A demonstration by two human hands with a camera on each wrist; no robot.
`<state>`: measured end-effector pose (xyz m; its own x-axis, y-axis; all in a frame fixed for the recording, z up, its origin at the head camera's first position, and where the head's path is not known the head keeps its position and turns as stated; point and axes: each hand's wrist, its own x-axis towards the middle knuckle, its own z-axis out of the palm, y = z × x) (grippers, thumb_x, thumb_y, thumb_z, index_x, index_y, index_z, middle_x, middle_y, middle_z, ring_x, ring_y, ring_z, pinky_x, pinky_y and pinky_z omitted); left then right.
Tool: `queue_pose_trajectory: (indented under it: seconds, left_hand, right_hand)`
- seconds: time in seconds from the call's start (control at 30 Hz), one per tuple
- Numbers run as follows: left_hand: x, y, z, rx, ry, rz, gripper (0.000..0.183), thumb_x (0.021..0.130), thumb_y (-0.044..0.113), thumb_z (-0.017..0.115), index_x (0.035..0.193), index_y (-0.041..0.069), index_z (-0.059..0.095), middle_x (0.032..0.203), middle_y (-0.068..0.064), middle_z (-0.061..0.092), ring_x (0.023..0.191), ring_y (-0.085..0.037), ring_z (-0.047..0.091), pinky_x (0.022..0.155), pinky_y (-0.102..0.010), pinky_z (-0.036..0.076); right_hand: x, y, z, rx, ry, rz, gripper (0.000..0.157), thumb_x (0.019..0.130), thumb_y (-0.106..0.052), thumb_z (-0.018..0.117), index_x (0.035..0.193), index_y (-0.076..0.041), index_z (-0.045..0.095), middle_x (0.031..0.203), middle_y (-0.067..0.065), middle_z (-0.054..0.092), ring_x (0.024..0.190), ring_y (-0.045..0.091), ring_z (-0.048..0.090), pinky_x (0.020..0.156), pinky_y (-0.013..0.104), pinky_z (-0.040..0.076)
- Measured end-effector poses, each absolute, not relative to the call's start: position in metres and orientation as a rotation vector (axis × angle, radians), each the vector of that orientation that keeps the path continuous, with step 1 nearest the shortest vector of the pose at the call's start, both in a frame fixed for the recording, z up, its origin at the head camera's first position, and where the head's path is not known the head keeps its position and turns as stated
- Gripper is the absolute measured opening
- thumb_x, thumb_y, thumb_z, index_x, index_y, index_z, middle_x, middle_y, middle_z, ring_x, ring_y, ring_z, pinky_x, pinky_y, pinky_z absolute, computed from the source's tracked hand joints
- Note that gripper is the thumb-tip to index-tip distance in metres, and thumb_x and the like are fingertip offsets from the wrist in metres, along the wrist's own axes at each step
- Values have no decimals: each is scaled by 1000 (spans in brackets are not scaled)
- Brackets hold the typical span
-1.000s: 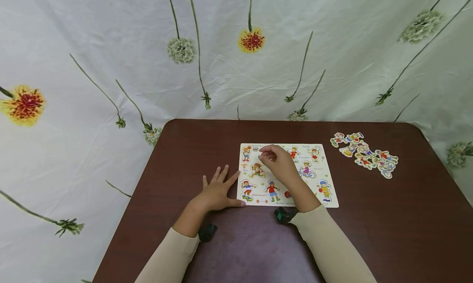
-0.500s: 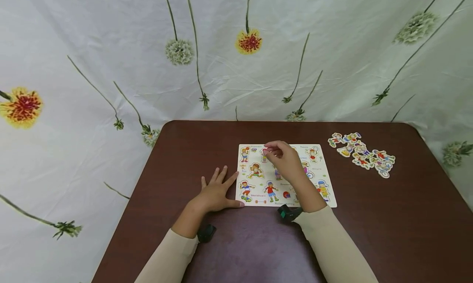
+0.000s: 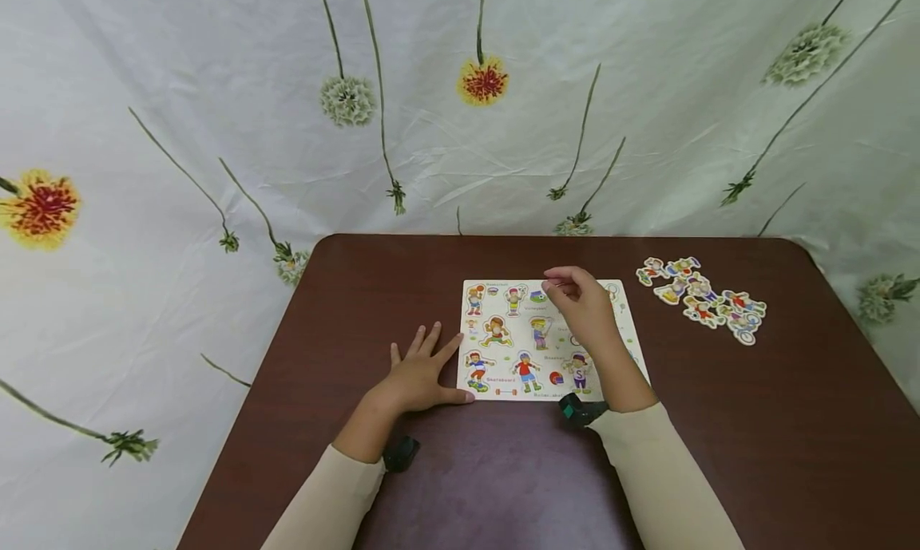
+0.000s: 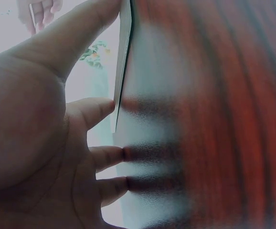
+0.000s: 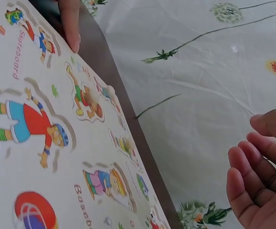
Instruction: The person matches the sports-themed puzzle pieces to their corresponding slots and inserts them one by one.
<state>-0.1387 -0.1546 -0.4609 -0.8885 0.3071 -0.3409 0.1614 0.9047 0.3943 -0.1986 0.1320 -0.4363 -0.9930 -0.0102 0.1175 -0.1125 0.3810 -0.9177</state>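
A white puzzle board (image 3: 519,341) printed with sports figures lies flat on the table. My left hand (image 3: 417,378) is spread at its left edge; in the left wrist view the thumb and a fingertip (image 4: 104,106) touch that edge, while other fingertips rest on the tabletop. Over the board's upper right part hovers my right hand (image 3: 584,310), fingers loosely bent. The right wrist view shows these fingers (image 5: 245,191) apart from the board, with nothing visible between them. Some figures, such as the running child (image 5: 84,98), carry small knobs. The right hand hides several figures.
Several loose figure pieces (image 3: 703,298) lie in a cluster on the dark wooden table (image 3: 791,422), right of the board. A floral cloth (image 3: 446,159) hangs behind the table. Each wrist wears a small black camera (image 3: 401,453).
My right hand has moved right across the upper part of the board, uncovering figures in the middle. The left hand stays at the left edge. The loose pieces lie unchanged.
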Motion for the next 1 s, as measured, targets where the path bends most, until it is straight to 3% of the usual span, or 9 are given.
queue_pose_trajectory:
  seconds: [0.2, 0.5, 0.83, 1.0]
  left_hand:
    - [-139, -155, -459, 349, 2672, 495, 102, 81, 64, 75, 162, 31, 23, 172, -14, 3, 159, -39, -2, 115, -78, -2]
    - [-139, -156, -459, 348, 2669, 504, 102, 81, 65, 75, 162, 32, 23, 172, -13, 3, 159, -39, -3, 115, -78, -3]
    - [-139, -156, -458, 342, 2670, 514, 103, 80, 64, 76, 162, 31, 24, 172, -14, 4, 159, -39, -2, 115, -79, -2]
    - [-138, -156, -458, 343, 2667, 520, 102, 80, 63, 76, 162, 30, 24, 172, -15, 4, 159, -40, -2, 115, -79, -3]
  right_hand:
    - [-198, 154, -437, -9, -2544, 1638, 34, 101, -32, 64, 128, -11, 66, 117, 11, 67, 103, 19, 62, 83, 17, 49]
    - [-197, 194, -443, -153, -2557, 1549, 38, 102, -36, 60, 130, -10, 65, 116, 7, 65, 94, 7, 58, 78, 17, 48]
    - [-194, 239, -449, -314, -2474, 1500, 38, 101, -31, 63, 129, -5, 66, 94, -21, 58, 86, -6, 56, 72, 8, 45]
    - [-192, 264, -451, -424, -2540, 1423, 40, 102, -34, 60, 132, -7, 65, 98, -19, 60, 86, -9, 54, 73, 13, 44]
